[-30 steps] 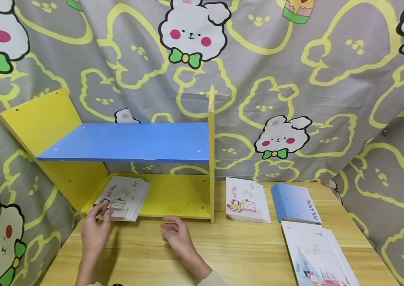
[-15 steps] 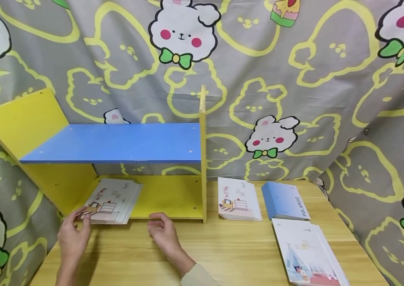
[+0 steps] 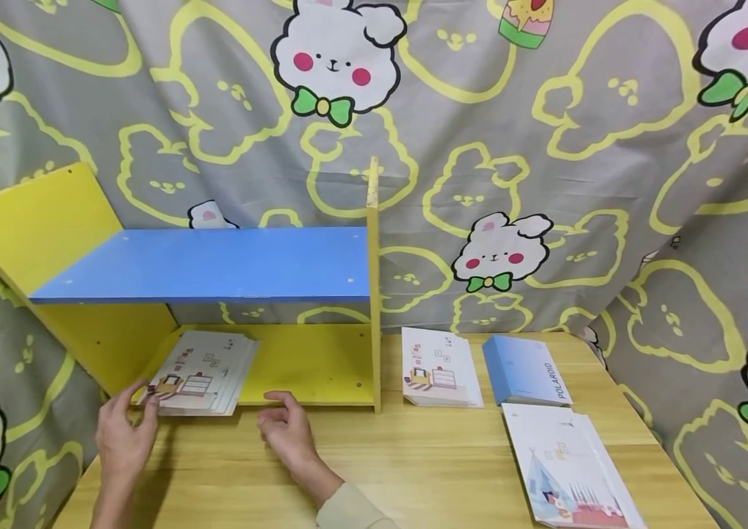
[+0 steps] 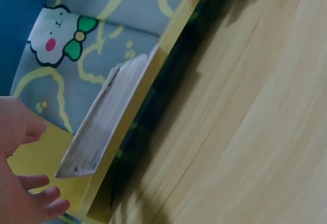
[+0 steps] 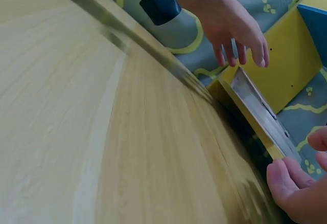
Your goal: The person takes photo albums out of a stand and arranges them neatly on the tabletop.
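A white photo album point(image 3: 204, 371) with a furniture drawing on its cover lies on the lower yellow shelf board, its near end at the front edge. My left hand point(image 3: 124, 435) is at its left front corner, thumb and fingers spread. The left wrist view shows a gap between that hand and the album's page block point(image 4: 104, 121). Near the shelf's front edge, right of the album, my right hand point(image 3: 288, 433) hovers with loosely bent fingers and holds nothing. In the right wrist view my right hand point(image 5: 301, 188) is close to the album's end.
The yellow shelf unit point(image 3: 311, 360) has a blue upper board point(image 3: 215, 264). Right of it on the wooden table point(image 3: 427, 470) lie another white album point(image 3: 440, 367), a blue POLAROID album point(image 3: 527, 369) and a white tent-picture album point(image 3: 566, 466). A patterned curtain point(image 3: 466, 176) hangs behind.
The head view has turned slightly right. My left hand has moved from over the album's front left cover to beside its corner. My right hand has come a little nearer the album.
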Demonstrator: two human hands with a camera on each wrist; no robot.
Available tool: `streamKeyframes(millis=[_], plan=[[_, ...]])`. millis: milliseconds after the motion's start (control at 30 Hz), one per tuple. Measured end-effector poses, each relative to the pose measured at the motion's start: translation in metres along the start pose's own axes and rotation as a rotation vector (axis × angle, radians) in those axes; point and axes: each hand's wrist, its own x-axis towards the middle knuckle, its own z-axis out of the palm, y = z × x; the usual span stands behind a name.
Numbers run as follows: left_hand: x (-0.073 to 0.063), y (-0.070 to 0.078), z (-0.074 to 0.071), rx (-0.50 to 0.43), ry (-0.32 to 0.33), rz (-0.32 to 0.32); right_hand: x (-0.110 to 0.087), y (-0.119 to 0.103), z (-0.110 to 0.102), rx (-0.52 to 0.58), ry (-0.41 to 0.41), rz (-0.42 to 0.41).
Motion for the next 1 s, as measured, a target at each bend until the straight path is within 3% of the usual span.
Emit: streamKeyframes(millis=[367, 567, 767, 1000], plan=[[0.01, -0.013, -0.01, 0.025, -0.048, 0.006, 0.008, -0.003, 0.029, 0.006, 0.009, 0.035], [0.012, -0.025, -0.011, 0.032, -0.135, -0.071, 0.012, -0.002, 0.038, 0.016, 0.022, 0.041], [0.007, -0.021, -0.009, -0.037, -0.182, -0.115, 0.016, 0.0, 0.039, 0.032, 0.003, 0.069], [0.004, -0.02, -0.003, -0.119, -0.274, -0.213, 0.018, 0.009, 0.044, 0.083, 0.008, 0.107]])
